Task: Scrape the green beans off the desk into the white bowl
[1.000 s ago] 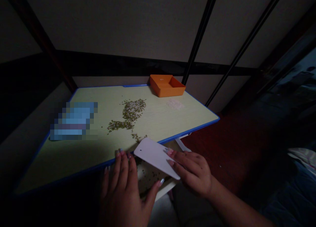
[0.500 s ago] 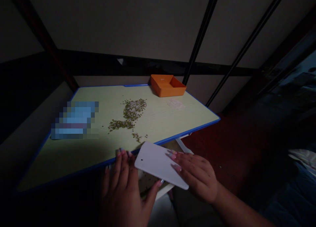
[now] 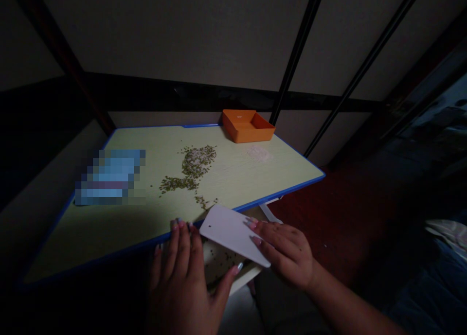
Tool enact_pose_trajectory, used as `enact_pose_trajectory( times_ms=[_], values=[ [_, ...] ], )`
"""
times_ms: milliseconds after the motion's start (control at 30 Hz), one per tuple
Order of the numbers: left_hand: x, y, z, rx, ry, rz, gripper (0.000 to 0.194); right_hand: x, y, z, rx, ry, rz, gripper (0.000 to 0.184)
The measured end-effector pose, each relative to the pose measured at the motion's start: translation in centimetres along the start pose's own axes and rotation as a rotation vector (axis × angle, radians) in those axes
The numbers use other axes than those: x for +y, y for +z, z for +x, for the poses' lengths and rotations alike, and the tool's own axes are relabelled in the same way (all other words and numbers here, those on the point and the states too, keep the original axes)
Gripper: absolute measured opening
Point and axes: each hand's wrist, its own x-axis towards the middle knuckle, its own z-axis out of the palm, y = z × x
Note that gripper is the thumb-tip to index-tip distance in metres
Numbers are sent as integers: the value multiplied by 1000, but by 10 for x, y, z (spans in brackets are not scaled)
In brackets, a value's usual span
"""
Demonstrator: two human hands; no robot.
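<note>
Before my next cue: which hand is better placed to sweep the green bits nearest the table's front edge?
Probably the right hand: it holds a flat white board, its far end close to those green bits. The left hand, at the blue table edge, has no board.

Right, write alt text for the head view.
A person's right hand holds a flat white scraper at the near edge of a blue-rimmed table, their left hand spread beside it. Below, a pale drawer or tray holds dark specks. On the table lie green and whitish grains, a pale pile before an orange box, and a pixelated blue item.
</note>
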Motion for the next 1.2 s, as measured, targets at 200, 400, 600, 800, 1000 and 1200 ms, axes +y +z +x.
enact_pose_trajectory(
  times_ms=[200,400,600,800,1000,1200],
  values=[
    [1,-1,3,23,18,19,78,2,1,-1,-3,-4,-44,19],
    [2,0,4,37,28,25,79,2,2,0,-9,-8,-49,16],
    [1,1,2,33,12,22,82,2,4,0,-19,0,-64,16],
    [1,0,2,31,16,13,81,4,5,-4,-21,8,-80,17],
    [-1,1,1,28,32,21,81,6,5,-2,-29,-5,-26,19],
    [-1,2,0,22,21,15,83,7,7,-2,-26,1,-33,18]
  ],
)
